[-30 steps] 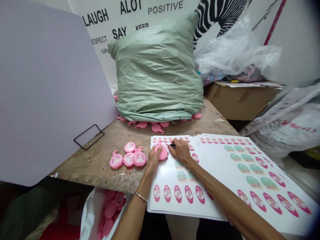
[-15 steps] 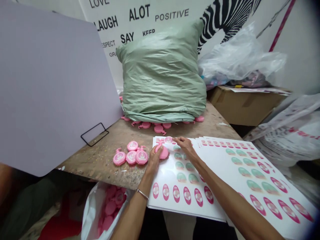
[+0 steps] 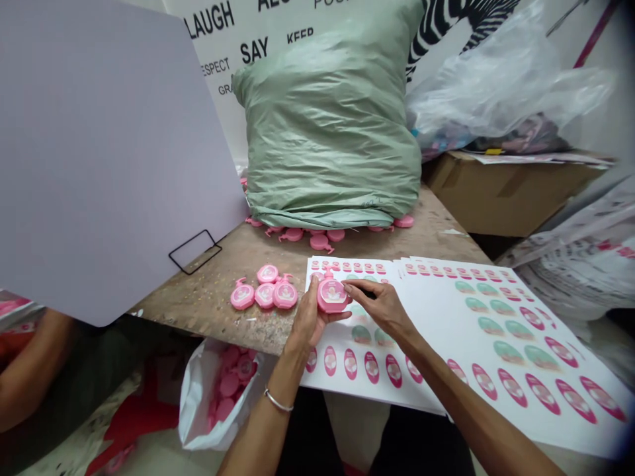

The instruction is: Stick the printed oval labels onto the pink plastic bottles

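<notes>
In my left hand [image 3: 303,317] is a small pink toy pump bottle [image 3: 325,307], its pump pointing away from me. A pink-and-white label sticker [image 3: 333,291] lies over the bottle's face. The thumb and forefinger of my right hand [image 3: 384,305] are pinched at the sticker's right edge. Beneath both hands lies a white sticker sheet [image 3: 342,390] printed with pink ovals and green shapes. Left of my left hand, several labelled pink pump bottles [image 3: 266,295] rest close together on the wooden table [image 3: 198,304].
A second sticker sheet [image 3: 431,317] lies to the right. A stuffed green sack [image 3: 332,125] stands behind, with pink bottles under its edge. A grey-white panel [image 3: 114,152] rises at left. Below the table edge is a white bag [image 3: 193,403] of pink pieces. Another person's arm [image 3: 34,377] shows at far left.
My right hand has come from the sheet's upper part to the bottle in my left hand. The bottle's face now turns up with a sticker over it. The view has shifted slightly.
</notes>
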